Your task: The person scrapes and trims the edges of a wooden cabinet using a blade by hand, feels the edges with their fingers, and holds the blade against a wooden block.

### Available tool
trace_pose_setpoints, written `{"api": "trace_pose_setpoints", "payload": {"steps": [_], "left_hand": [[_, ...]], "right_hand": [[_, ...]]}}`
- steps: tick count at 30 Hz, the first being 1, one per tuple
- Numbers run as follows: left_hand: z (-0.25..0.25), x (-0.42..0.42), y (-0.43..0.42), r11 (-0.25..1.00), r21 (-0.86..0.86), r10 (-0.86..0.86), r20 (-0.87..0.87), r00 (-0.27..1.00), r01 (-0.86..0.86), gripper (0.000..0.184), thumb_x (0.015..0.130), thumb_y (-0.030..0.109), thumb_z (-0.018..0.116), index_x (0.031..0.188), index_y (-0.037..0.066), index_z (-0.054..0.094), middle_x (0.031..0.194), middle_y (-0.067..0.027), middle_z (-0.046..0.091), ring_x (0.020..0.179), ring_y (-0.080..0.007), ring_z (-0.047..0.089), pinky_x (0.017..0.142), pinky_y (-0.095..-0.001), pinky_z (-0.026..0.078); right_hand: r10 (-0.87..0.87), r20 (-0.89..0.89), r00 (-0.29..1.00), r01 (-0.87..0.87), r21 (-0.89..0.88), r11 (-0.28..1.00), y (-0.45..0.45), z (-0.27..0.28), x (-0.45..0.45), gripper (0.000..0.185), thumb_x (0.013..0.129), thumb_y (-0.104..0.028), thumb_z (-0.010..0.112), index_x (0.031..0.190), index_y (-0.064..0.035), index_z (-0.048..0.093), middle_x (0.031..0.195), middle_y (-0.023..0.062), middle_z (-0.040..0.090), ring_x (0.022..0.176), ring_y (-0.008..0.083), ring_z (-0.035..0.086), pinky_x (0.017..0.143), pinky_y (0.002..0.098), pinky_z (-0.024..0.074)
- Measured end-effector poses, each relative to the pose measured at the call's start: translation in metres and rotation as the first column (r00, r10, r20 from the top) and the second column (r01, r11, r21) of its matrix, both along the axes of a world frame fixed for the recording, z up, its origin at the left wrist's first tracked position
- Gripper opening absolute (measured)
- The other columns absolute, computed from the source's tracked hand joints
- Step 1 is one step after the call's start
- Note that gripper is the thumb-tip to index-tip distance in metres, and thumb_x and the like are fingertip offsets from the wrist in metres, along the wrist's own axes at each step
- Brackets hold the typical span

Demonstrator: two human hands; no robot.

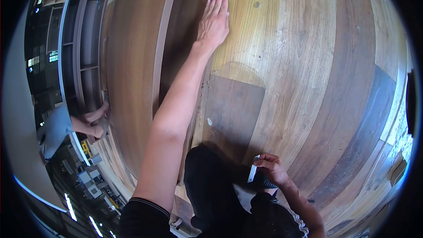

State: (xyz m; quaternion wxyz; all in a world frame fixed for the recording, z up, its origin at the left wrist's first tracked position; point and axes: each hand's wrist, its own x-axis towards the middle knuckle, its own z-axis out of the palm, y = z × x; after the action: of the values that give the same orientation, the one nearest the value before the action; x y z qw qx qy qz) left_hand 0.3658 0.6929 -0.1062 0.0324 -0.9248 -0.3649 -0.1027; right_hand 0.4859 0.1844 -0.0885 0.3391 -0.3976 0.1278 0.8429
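My left arm stretches forward, and my left hand (213, 24) lies with fingers straight along the edge of a dark brown wooden panel (187, 22), where it borders the wood-plank floor (253, 17). Nothing shows in that hand. Lower down, near my knees, my right hand (273, 169) pinches a small flat silvery metal piece (252, 172), which has a hole near its lower end. Its exact kind I cannot make out. A long brown wooden board (134, 44) with a paler edge stands to the left of the dark panel.
At the left, another person (57, 128) reaches toward a dark shelf unit (88, 39) with compartments. Boxes and equipment (90, 183) are further off at lower left. A darker square board (233, 105) and a small pale scrap (209, 122) lie on the floor before me.
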Motion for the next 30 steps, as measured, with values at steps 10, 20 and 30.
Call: {"api": "trace_pose_setpoints", "payload": {"steps": [10, 20, 30], "left_hand": [[-0.006, 0.022, 0.046, 0.999, -0.044, -0.007, 0.098, 0.995, 0.012, 0.060, 0.112, 0.019, 0.045, 0.166, 0.000, 0.029, 0.174, -0.0181, 0.028, 0.161, -0.0309, 0.026, 0.135, -0.0430, 0.018], [0.001, -0.009, -0.023, 0.938, -0.069, 0.342, 0.027, 0.939, -0.339, 0.074, 0.112, 0.040, 0.044, 0.169, 0.001, 0.019, 0.175, -0.0221, 0.022, 0.164, -0.0323, 0.018, 0.135, -0.0471, 0.011], [0.001, 0.075, 0.075, 0.936, -0.141, 0.334, 0.068, 0.940, -0.322, 0.071, 0.114, 0.044, 0.035, 0.169, 0.002, 0.019, 0.178, -0.0146, 0.018, 0.165, -0.0287, 0.014, 0.135, -0.0464, 0.010]], "right_hand": [[0.030, 0.055, 0.998, -0.028, -0.049, 0.998, 0.003, 0.001, -0.005, 0.015, 0.095, -0.006, 0.072, 0.108, -0.0008, 0.070, 0.102, 0.0106, 0.077, 0.095, 0.0217, 0.074, 0.090, 0.0348, 0.0580], [0.064, 0.047, 0.997, -0.061, -0.057, 0.996, 0.003, 0.000, -0.005, 0.014, 0.095, -0.006, 0.073, 0.108, -0.0011, 0.069, 0.100, 0.0104, 0.076, 0.096, 0.0218, 0.074, 0.091, 0.0356, 0.0586], [0.068, 0.078, 0.995, -0.063, -0.066, 0.996, 0.001, 0.000, -0.007, 0.016, 0.095, -0.007, 0.073, 0.111, -0.0016, 0.071, 0.103, 0.0081, 0.075, 0.096, 0.0188, 0.073, 0.089, 0.0329, 0.0570]]}}
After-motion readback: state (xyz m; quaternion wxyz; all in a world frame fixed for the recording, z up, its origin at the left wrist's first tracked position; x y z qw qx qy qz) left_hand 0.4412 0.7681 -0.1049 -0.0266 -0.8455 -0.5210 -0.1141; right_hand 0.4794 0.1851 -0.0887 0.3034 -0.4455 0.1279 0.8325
